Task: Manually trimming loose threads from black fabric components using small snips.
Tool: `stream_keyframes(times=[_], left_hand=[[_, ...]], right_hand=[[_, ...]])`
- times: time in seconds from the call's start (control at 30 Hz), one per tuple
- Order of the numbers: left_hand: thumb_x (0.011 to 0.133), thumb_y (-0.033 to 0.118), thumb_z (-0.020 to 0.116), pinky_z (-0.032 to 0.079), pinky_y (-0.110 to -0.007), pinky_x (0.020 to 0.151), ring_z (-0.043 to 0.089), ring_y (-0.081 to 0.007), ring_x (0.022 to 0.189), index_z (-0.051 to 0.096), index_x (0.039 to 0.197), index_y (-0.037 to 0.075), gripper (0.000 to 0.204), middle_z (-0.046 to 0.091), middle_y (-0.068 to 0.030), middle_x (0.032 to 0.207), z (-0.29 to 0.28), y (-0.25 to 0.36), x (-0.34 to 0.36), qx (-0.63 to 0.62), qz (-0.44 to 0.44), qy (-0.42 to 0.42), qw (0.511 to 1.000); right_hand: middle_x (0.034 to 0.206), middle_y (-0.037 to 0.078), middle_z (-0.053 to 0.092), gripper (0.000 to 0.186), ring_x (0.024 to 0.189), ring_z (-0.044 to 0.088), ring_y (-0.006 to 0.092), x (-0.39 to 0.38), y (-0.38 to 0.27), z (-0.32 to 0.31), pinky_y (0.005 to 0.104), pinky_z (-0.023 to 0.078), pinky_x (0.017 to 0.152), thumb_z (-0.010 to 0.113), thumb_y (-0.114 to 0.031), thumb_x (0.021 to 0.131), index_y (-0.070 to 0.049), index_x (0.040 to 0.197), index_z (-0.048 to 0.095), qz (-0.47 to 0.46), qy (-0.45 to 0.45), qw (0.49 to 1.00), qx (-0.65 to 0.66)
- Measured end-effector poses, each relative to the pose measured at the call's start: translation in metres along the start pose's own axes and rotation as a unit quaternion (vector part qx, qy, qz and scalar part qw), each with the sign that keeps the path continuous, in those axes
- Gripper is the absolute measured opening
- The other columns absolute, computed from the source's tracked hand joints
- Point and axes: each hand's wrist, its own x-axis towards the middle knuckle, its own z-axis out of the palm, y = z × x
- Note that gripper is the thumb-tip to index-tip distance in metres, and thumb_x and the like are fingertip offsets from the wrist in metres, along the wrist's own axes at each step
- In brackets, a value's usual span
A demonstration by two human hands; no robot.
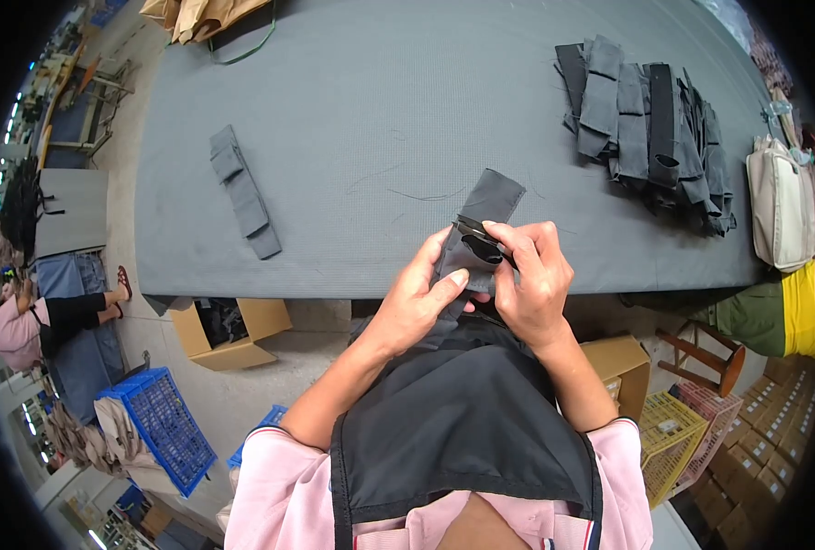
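Head view, fingers [523, 246] gripping strip [495, 195], near table edge [325, 291], pile [660, 124] apart

You are in a workshop for sewn goods: a broad grey worktable [334, 110] spans the upper middle of the frame, stitched dark strips [600, 115] lie heaped at upper right, a blue crate [165, 440] stands lower left and cartons [763, 449] fill the lower right.

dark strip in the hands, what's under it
Beneath the dark strip, grey table shows around its upper end and fingertips peek out lower down; the rest is covered.
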Motion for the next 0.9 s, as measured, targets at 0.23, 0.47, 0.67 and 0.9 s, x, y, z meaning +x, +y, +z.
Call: stream_keyframes(times=[0.23, 0.47, 0.67, 0.9], left_hand=[[0.091, 0.012, 0.047, 0.05, -0.028, 0.073, 0.058, -0.0156, 0.09, 0.028, 0.137, 0.001, 0.051, 0.049, -0.0105, 0.118, 0.002, -0.001, -0.002, 0.017, -0.004, 0.002, 1.0], [0.09, 0.012, 0.048, 0.049, -0.027, 0.071, 0.057, -0.0139, 0.088, 0.032, 0.134, -0.001, 0.048, 0.051, -0.0102, 0.115, 0.003, -0.001, -0.005, 0.033, 0.017, 0.013, 0.999], [0.09, 0.011, 0.048, 0.049, -0.027, 0.071, 0.058, -0.0138, 0.086, 0.032, 0.134, -0.001, 0.048, 0.053, -0.0101, 0.113, 0.003, -0.002, -0.006, 0.032, 0.024, 0.013, 0.999], [0.091, 0.012, 0.047, 0.05, -0.028, 0.071, 0.061, -0.0165, 0.085, 0.031, 0.136, 0.0, 0.049, 0.054, -0.0121, 0.114, 0.002, -0.003, -0.006, 0.015, -0.017, 0.012, 1.0]], right_hand=[[0.076, 0.006, 0.053, 0.041, 0.057, 0.053, 0.0203, -0.006, -0.002, 0.001, 0.0309, 0.044, 0.049, 0.059, 0.009, 0.06, -0.005, 0.099, 0.063, -0.005, 0.017, 0.999, -0.037], [0.076, 0.006, 0.054, 0.043, 0.054, 0.051, 0.0194, -0.007, -0.006, -0.001, 0.0297, 0.042, 0.047, 0.058, 0.007, 0.059, -0.006, 0.099, 0.063, -0.015, 0.007, 0.997, -0.074], [0.076, 0.005, 0.053, 0.041, 0.055, 0.051, 0.0203, -0.006, -0.006, -0.002, 0.0303, 0.042, 0.047, 0.058, 0.007, 0.06, -0.007, 0.098, 0.064, -0.025, 0.015, 0.997, -0.078], [0.078, 0.007, 0.051, 0.028, 0.063, 0.057, 0.0182, -0.003, -0.011, -0.004, 0.0276, 0.048, 0.054, 0.06, 0.009, 0.069, -0.003, 0.095, 0.064, 0.158, -0.027, 0.977, 0.143]])
